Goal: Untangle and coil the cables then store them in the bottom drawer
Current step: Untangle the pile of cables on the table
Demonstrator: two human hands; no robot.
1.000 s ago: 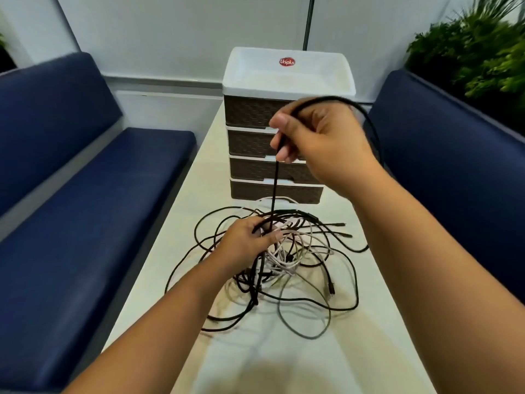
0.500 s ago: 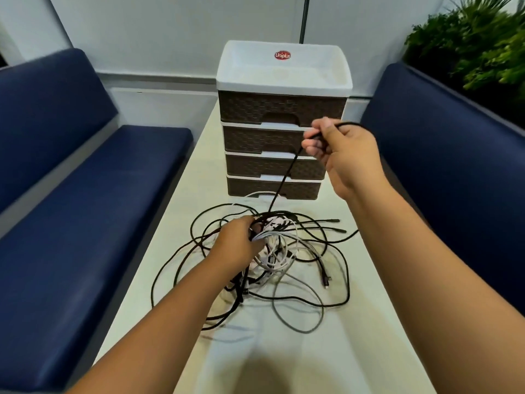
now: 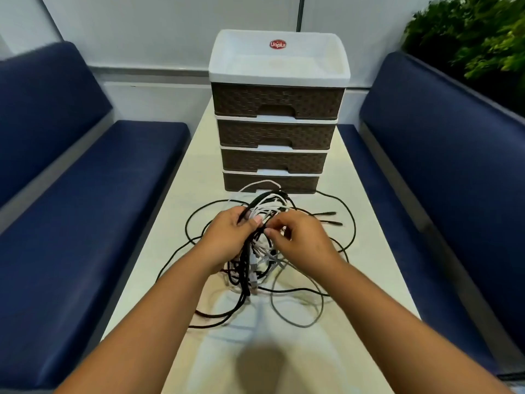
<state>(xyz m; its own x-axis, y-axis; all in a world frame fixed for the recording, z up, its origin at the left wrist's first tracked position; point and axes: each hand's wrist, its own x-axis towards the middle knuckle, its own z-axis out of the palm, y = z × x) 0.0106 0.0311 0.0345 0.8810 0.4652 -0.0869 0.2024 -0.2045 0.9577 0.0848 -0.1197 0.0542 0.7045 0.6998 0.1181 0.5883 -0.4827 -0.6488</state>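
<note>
Your left hand (image 3: 227, 237) grips a bunch of the tangled cables (image 3: 267, 251) lying on the bench (image 3: 369, 251) just before the closed bottom drawer (image 3: 271, 183); your right hand (image 3: 301, 240) pinches a strand in the same knot.

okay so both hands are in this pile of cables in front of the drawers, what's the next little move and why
Probably lift one black cable clear of the tangle with the left hand while the right hand picks strands away. Black, white and grey cables are knotted together there, none is coiled, and the bottom drawer is shut.
</note>
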